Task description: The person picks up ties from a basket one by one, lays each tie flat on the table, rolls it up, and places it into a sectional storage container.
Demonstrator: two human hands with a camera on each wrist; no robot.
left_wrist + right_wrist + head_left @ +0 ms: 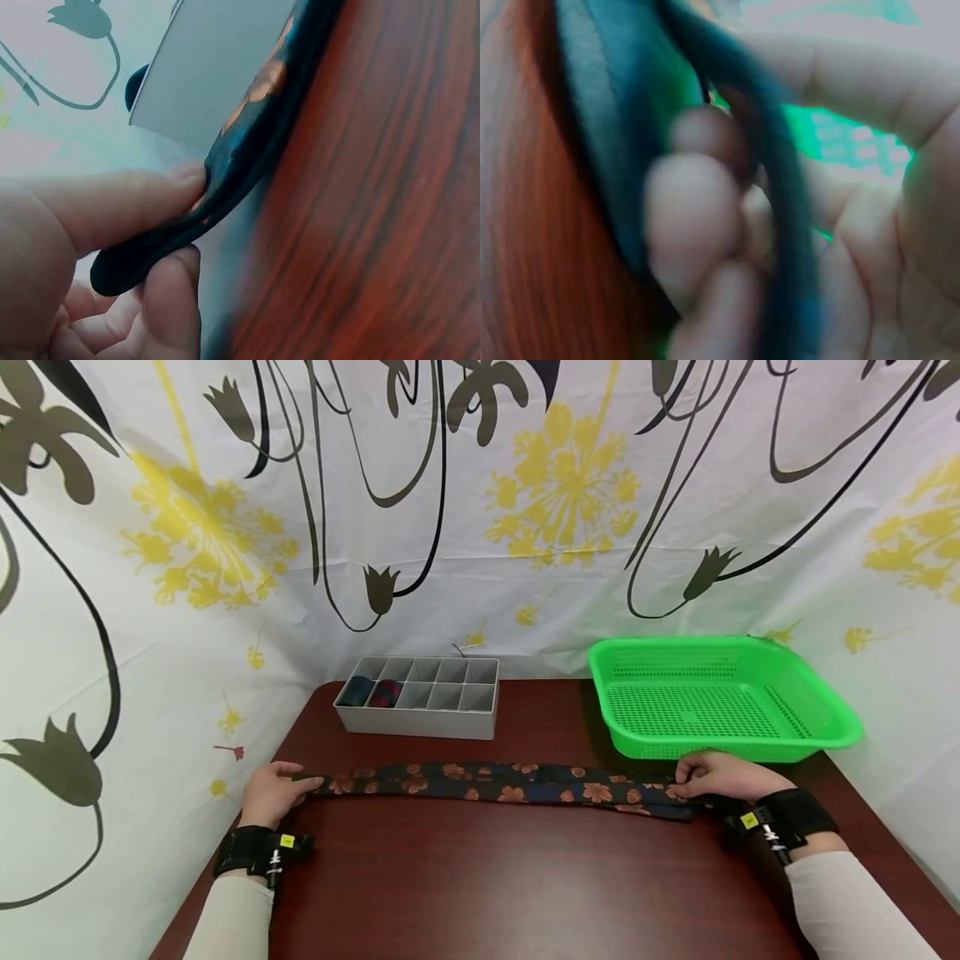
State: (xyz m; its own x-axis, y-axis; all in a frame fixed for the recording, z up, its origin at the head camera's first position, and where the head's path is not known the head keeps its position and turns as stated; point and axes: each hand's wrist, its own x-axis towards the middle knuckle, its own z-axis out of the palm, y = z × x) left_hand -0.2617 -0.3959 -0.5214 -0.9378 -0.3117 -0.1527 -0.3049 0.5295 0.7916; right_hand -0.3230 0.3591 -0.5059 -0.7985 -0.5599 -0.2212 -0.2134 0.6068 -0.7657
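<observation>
A dark necktie with orange flowers [512,783] stretches from left to right across the table, laid in layers. My left hand [272,793] pinches its left end between thumb and fingers; in the left wrist view the folded end of the necktie [232,161] shows between them. At the other side my right hand [723,777] holds the right end, where a tip hangs a little below the fingers. The right wrist view is blurred, with the fingers [694,217] curled round one layer of the dark cloth and another layer apart from it.
A grey divided box [420,723] stands at the back left, with a rolled dark piece [357,691] and a rolled red and blue piece [386,693] in two compartments. A green plastic basket [622,739] sits at the back right, just behind my right hand. Patterned cloth hangs behind the table [510,885].
</observation>
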